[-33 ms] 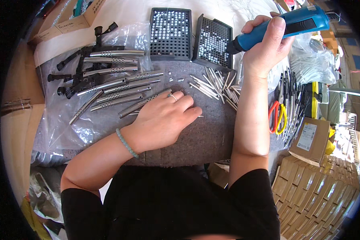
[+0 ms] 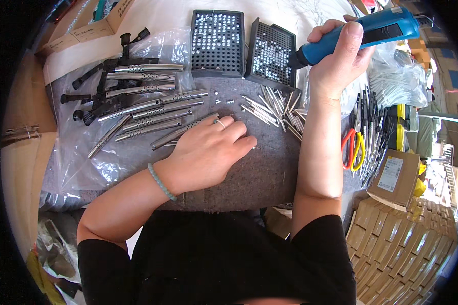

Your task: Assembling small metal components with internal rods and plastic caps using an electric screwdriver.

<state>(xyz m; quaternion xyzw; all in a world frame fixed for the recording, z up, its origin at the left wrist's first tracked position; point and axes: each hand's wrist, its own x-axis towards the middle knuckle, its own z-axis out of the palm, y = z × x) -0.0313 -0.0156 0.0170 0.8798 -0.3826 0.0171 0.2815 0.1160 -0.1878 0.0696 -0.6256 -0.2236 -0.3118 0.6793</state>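
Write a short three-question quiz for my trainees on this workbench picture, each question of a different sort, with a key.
1. True or false: the right hand grips a blue handheld power screwdriver.
2. Multiple choice: the left hand lies palm down on
A. a grey felt mat
B. a stack of brown cardboard boxes
C. a black perforated screw tray
3. Fill in: the scissors with red and yellow handles lie to the ____ of the right forearm.

Key: 1 true; 2 A; 3 right
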